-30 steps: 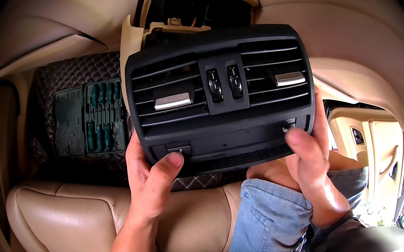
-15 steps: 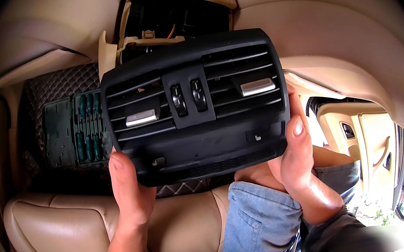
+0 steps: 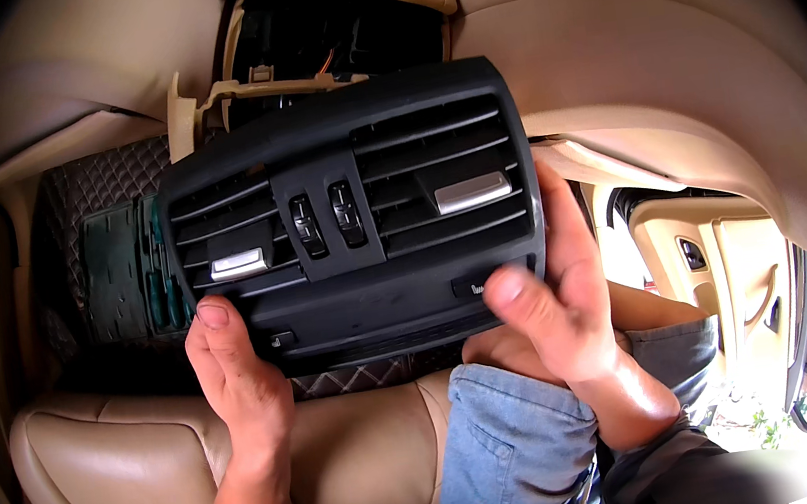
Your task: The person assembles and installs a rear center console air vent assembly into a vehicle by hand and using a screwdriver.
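Between my two hands I hold a black rear air vent panel, its slatted front turned up toward me and its right end tilted higher. It has two silver tabs and two thumbwheels in the middle. My left hand grips the lower left corner, thumb on the front edge, fingers hidden behind. My right hand clasps the right end, its thumb lying over the lower right button. Beyond the panel gapes the open back of the centre console, dark inside with an orange wire showing.
A green screwdriver case lies open on the quilted floor mat at left, partly covered by the panel. Tan front seats flank the console. Below is the tan rear seat; an open car door stands at right.
The panel has shifted left and tipped further, hiding more of the screwdrivers. My right thumb has moved from the panel's side edge onto its lower right front.
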